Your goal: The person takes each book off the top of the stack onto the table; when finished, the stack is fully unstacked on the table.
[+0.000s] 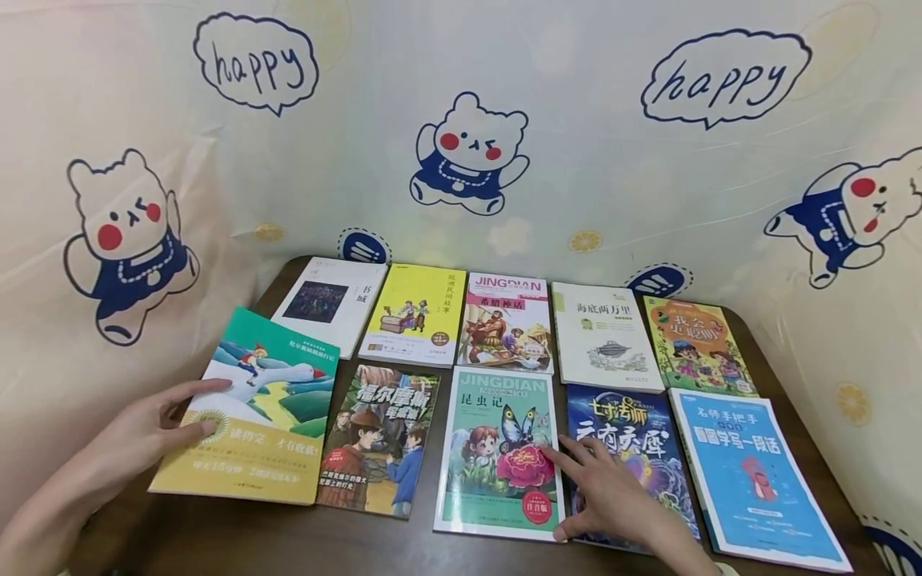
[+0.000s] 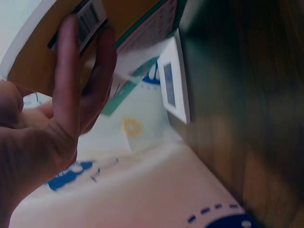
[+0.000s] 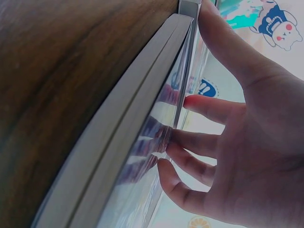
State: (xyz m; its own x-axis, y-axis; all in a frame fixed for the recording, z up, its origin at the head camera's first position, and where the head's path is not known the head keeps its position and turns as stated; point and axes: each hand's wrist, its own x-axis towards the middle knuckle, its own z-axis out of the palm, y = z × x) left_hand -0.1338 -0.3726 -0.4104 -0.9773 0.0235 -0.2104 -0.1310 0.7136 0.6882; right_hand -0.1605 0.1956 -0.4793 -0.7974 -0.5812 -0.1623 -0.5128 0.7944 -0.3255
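My left hand grips a green and yellow picture-cover book by its left side, index finger and thumb on the cover. The left wrist view shows other fingers of that hand against its back, beside a barcode; the book is tilted up off the table. My right hand touches the right edge of a green book with a butterfly and a girl, thumb at its lower right corner. Under that hand lies a dark blue book, partly hidden. In the right wrist view the hand's fingers are spread and lightly bent.
A brown table bears two rows of books. Behind are a white book, a yellow one, a pink-titled one, a cream one and an orange one. In front lie a detective book and a light-blue book. Patterned cloth hangs behind.
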